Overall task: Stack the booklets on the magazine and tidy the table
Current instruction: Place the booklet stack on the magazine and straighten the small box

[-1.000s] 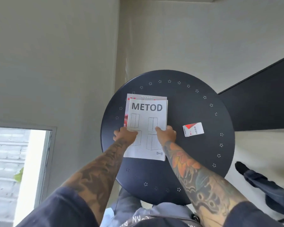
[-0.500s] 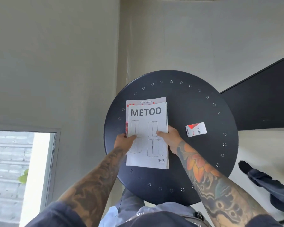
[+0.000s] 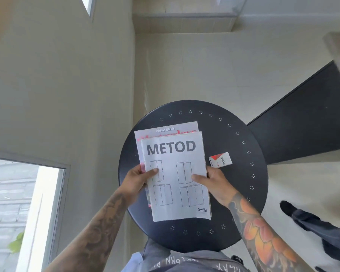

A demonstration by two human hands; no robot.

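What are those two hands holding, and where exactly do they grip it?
The white METOD booklet atop a red-and-white magazine: left hand grips their left edge, right hand their right edge, thumbs on the cover.

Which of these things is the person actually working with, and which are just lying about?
In use:
white METOD booklet
pink-and-white New Idea magazine beneath it
left hand and right hand, gripping the stack's sides
round black table

Lying about:
small red-and-white card, beside the stack
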